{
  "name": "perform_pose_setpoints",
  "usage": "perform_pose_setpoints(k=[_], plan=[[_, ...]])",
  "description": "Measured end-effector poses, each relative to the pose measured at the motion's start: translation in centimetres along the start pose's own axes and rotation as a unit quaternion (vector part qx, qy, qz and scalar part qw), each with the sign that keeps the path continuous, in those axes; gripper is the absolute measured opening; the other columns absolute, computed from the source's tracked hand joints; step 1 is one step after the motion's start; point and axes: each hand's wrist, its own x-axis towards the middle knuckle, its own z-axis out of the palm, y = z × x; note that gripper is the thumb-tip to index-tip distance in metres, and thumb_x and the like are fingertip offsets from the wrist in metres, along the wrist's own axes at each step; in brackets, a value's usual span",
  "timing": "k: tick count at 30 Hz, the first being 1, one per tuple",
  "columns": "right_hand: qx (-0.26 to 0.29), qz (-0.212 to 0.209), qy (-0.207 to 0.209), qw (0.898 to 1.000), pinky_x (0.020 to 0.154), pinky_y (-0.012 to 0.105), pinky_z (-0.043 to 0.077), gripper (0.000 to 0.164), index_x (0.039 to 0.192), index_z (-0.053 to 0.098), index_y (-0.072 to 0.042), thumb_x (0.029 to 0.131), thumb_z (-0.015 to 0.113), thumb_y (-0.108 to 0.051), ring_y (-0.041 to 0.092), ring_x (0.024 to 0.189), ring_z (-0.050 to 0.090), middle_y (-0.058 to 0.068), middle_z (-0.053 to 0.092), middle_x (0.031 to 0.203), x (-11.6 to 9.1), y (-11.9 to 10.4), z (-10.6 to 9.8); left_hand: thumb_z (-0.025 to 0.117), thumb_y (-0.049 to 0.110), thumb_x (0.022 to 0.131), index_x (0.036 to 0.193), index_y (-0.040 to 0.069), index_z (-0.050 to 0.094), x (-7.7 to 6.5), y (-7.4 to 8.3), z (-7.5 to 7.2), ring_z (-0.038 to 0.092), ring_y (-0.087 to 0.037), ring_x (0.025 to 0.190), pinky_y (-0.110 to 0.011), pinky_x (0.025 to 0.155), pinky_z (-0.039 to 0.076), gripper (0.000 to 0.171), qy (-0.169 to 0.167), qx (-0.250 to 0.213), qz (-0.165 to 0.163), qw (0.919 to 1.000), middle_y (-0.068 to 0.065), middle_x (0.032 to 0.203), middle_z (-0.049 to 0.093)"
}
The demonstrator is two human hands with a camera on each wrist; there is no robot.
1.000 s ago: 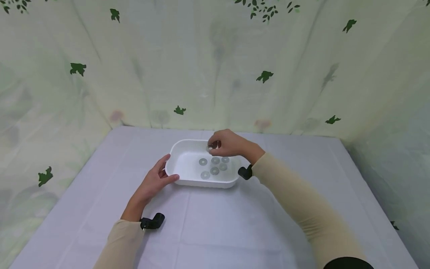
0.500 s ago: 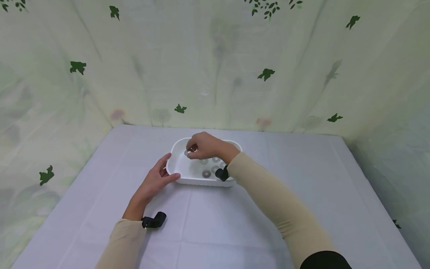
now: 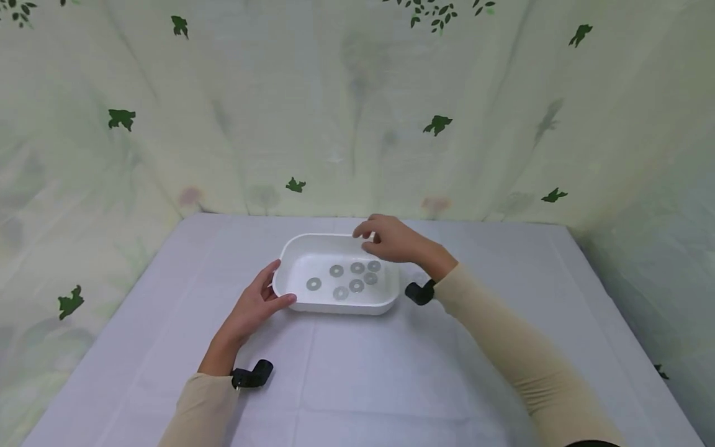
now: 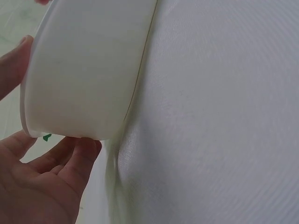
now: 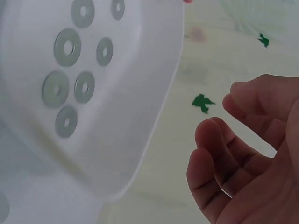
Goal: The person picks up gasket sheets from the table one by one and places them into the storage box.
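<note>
A white plastic tub (image 3: 296, 302) stands on the table, with several flat grey washers (image 3: 356, 285) on its floor. One washer (image 3: 314, 284) lies by itself nearer the tub's left end. My left hand (image 3: 256, 308) grips that end, thumb at the front rim and fingers round the side; in the left wrist view the fingertips (image 4: 86, 144) touch the outer wall. Over the tub's far right rim hovers my right hand (image 3: 391, 239). Its fingers are loosely bent, and the right wrist view shows nothing between thumb and fingers (image 5: 208, 140).
A white cloth (image 3: 357, 379) covers the table. Behind it hangs a pale curtain (image 3: 335, 112) with green leaf shapes. In the right wrist view, part of a grey round shape (image 5: 3, 207) shows on the cloth outside the tub.
My right hand carried a washer left over the tub, let it go on the tub's left part, and moved back right with nothing held. The left hand keeps its grip.
</note>
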Motion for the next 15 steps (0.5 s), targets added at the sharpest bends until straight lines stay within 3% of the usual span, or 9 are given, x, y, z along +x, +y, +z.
perform_pose_setpoints(k=[3, 7, 11, 15], plan=[[-0.002, 0.025, -0.003, 1.000, 0.084, 0.035, 0.054, 0.028, 0.122, 0.068, -0.011, 0.097, 0.056, -0.009, 0.024, 0.100, 0.062, 0.008, 0.065, 0.116, -2.5, 2.2, -1.1, 0.074, 0.025, 0.089, 0.161, 0.018, 0.012, 0.0, 0.1, 0.0, 0.043, -0.034, 0.143, -0.005, 0.086, 0.042, 0.095, -0.001, -0.001, 0.003, 1.0000, -0.017, 0.164, 0.025], [-0.027, 0.046, -0.042, 0.998, 0.086, 0.037, 0.054, 0.028, 0.117, 0.069, -0.008, 0.095, 0.053, -0.004, 0.024, 0.102, 0.061, 0.012, 0.068, 0.116, -4.9, 5.0, -1.3, 0.075, 0.026, 0.089, 0.161, 0.018, 0.011, 0.0, 0.1, 0.0, 0.042, -0.035, 0.143, -0.005, 0.086, 0.042, 0.096, -0.001, 0.004, -0.001, 1.0000, -0.017, 0.164, 0.024], [-0.058, 0.066, -0.080, 0.993, 0.086, 0.038, 0.052, 0.027, 0.116, 0.069, -0.008, 0.094, 0.055, -0.005, 0.024, 0.102, 0.060, 0.013, 0.067, 0.114, -6.1, 7.3, -0.2, 0.076, 0.028, 0.088, 0.161, 0.019, 0.012, 0.0, 0.0, 0.0, 0.042, -0.034, 0.143, -0.005, 0.086, 0.043, 0.097, -0.002, 0.002, -0.005, 1.0000, -0.016, 0.165, 0.023], [-0.073, 0.110, -0.081, 0.988, 0.085, 0.038, 0.050, 0.025, 0.116, 0.067, -0.007, 0.094, 0.063, -0.018, 0.023, 0.098, 0.058, 0.010, 0.066, 0.108, -6.2, 8.2, 1.4, 0.076, 0.029, 0.088, 0.161, 0.020, 0.013, -0.1, -0.2, 0.1, 0.044, -0.033, 0.142, -0.006, 0.086, 0.043, 0.097, 0.001, 0.000, -0.008, 1.0000, -0.014, 0.165, 0.024]])
